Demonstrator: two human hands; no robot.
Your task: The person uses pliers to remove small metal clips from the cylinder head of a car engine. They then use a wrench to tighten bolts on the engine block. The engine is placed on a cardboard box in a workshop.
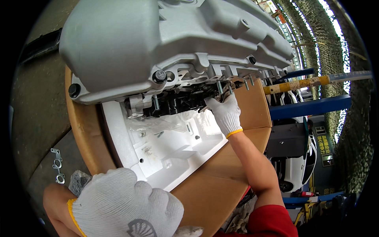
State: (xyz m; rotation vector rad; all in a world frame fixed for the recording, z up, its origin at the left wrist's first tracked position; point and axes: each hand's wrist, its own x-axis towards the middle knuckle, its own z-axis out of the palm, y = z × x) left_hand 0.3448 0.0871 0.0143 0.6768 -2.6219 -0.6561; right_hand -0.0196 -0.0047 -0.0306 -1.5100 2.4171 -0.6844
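A large grey engine [118,39] with a smooth cover fills the upper part of the view. Threaded studs [156,102] stick out along its lower flange, and black bolts [159,76] sit on the cover's edge. My right hand [226,113], in a white knit glove with a yellow cuff, reaches to the studs at the right. Its fingers close around a small metallic piece [228,90] there, too hidden to name. My left hand [126,205], gloved alike, is near at the lower left with its fingers curled under; whatever they hold is hidden.
The engine sits over a cardboard box [213,177] with a white foam liner [189,158]; clear plastic film [158,126] lies inside. A metal gasket [58,166] lies at the left. Blue beams [312,107], a yellow pole [298,85] and a white car [292,173] stand right.
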